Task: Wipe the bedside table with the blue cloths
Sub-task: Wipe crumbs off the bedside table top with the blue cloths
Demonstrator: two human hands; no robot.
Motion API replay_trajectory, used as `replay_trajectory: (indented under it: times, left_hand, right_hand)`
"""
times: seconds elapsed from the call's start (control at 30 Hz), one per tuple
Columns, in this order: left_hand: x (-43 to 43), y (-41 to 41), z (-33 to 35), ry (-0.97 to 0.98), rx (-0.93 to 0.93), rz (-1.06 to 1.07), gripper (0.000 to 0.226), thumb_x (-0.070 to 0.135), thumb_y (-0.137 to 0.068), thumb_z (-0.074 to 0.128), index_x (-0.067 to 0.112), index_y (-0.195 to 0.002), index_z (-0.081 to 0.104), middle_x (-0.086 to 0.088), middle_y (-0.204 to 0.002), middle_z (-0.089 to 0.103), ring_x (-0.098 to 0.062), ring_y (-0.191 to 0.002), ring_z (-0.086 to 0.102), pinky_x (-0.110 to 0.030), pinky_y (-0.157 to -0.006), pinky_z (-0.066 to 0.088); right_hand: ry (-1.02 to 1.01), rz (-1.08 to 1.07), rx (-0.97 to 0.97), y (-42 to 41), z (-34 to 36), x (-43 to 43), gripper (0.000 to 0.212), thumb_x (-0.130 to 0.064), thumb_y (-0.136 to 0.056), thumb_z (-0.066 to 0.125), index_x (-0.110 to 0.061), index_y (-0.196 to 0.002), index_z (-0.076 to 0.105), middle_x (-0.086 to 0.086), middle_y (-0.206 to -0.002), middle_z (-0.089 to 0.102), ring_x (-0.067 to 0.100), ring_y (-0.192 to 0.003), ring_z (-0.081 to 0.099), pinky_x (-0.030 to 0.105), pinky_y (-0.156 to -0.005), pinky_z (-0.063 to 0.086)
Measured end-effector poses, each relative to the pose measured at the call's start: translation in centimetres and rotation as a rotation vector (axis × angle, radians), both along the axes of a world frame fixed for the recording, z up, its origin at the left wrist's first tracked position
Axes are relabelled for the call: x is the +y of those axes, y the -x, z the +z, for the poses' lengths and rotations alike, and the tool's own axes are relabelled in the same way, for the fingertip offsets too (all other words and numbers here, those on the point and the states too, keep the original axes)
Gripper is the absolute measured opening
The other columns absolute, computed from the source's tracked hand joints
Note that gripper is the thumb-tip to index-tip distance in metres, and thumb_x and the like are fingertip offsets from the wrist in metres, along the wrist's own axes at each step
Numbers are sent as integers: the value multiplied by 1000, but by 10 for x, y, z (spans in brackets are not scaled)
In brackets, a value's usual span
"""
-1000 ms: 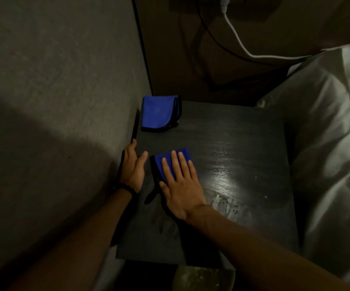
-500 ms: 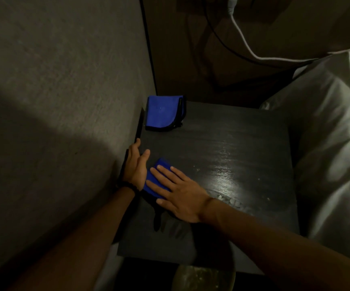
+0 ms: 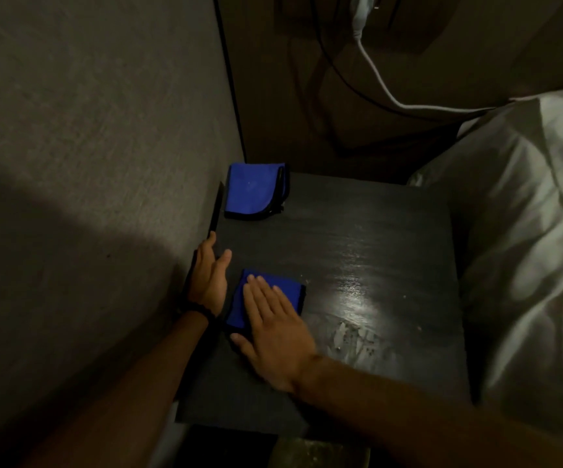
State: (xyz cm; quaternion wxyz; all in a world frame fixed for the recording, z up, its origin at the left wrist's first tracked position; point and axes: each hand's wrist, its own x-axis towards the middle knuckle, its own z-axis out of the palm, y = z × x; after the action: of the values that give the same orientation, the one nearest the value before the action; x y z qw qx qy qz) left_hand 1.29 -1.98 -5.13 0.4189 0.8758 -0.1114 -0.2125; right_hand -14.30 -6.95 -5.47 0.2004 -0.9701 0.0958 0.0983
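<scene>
Wiping underway: right hand (image 3: 273, 319) lies flat, fingers together, pressing a folded blue cloth (image 3: 270, 292) onto the bench (image 3: 357, 238). Left hand (image 3: 207, 282), open, braces the bench edge just beside it. Next stroke should carry the cloth away from the left hand, toward the smeared patch (image 3: 357, 339); a second blue cloth (image 3: 253, 192) lies unused beyond both hands.

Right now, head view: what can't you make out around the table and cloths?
- Near blue cloth: most of it hidden under the flat right hand.
- Bedside table: front-right corner covered by the right forearm; what stands below is too dark.
- White cable: plug end cut off by top edge.
- Left hand: palm side unseen against the table's edge.
- Folded blue cloth: inner layers hidden.
</scene>
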Motion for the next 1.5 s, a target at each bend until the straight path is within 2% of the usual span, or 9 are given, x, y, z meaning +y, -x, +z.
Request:
replay_trajectory:
  times: [0.07, 0.27, 0.4, 0.5, 0.6, 0.87, 1.17, 1.37, 1.5]
  left_hand:
    - [-1, 0, -1, -20, -17, 2, 53, 25, -99, 43, 18, -149, 26, -5, -157, 22, -21, -143, 20, -26, -109, 10]
    - [0, -1, -3, 16, 34, 0, 52, 27, -100, 40, 19, -149, 25, -5, -157, 21, -21, -143, 21, -34, -113, 14]
    - [-1, 0, -2, 12, 36, 5, 50, 28, -101, 36, 20, -149, 25, -3, -157, 23, -20, -142, 23, -33, -112, 16]
    - [-1, 1, -4, -59, -43, 11, 49, 31, -102, 33, 21, -149, 26, -3, -156, 25, -19, -141, 25, -33, -113, 16]
    - [-3, 4, -7, -162, -109, -17, 51, 35, -101, 30, 22, -150, 21, -3, -157, 22, -20, -143, 23, -38, -115, 16]
    - [2, 12, -16, -414, -389, -187, 54, 31, -99, 34, 12, -148, 22, -9, -157, 23, -24, -143, 24, -36, -114, 16]
    - [9, 12, -22, -497, -406, -282, 57, 34, -100, 27, 5, -148, 21, -13, -157, 20, -28, -143, 22, -42, -115, 18]
    - [12, 9, -23, -365, -353, -280, 73, 51, -92, 14, 4, -147, 21, -17, -156, 23, -33, -143, 22, -48, -115, 19]
    - [9, 11, -23, -414, -354, -266, 61, 42, -100, 19, 8, -150, 16, -9, -159, 14, -25, -145, 15, -37, -116, 7]
  right_hand:
    - [16, -98, 27, 3, -10, 11, 75, -57, -103, 17, -9, -159, 2, 9, -166, -8, 21, -154, -12, 47, -125, 4]
    - [83, 41, 8, 12, -16, -21, 72, -59, -104, 15, -14, -160, 9, 5, -168, -1, 17, -154, -9, 43, -125, 5]
    - [110, -19, 17, 27, -12, -44, 75, -61, -103, 10, -14, -161, 8, 5, -168, -1, 16, -154, -9, 42, -124, 2]
    - [118, -72, 23, 40, -8, -56, 75, -61, -103, 20, -15, -161, 7, 4, -169, -1, 14, -154, -11, 38, -124, -6]
    - [88, -118, 57, 53, -4, -68, 76, -64, -102, 16, -19, -160, -4, 1, -167, -12, 11, -151, -22, 35, -122, -16]
    - [115, -222, 134, 108, -2, -98, 82, -74, -96, 1, -22, -159, -12, 0, -166, -20, 11, -150, -26, 38, -123, -13]
    - [124, -373, 158, 178, 2, -115, 93, -83, -90, 7, -23, -158, -13, -1, -166, -20, 10, -149, -26, 39, -123, -12]
    - [123, -498, 124, 203, -3, -108, 93, -81, -93, 9, -18, -160, -2, 6, -169, -7, 15, -154, -15, 46, -125, 2]
    - [138, -573, 106, 214, -5, -99, 92, -79, -95, 11, -15, -161, 0, 7, -169, -6, 17, -154, -12, 47, -125, 6]
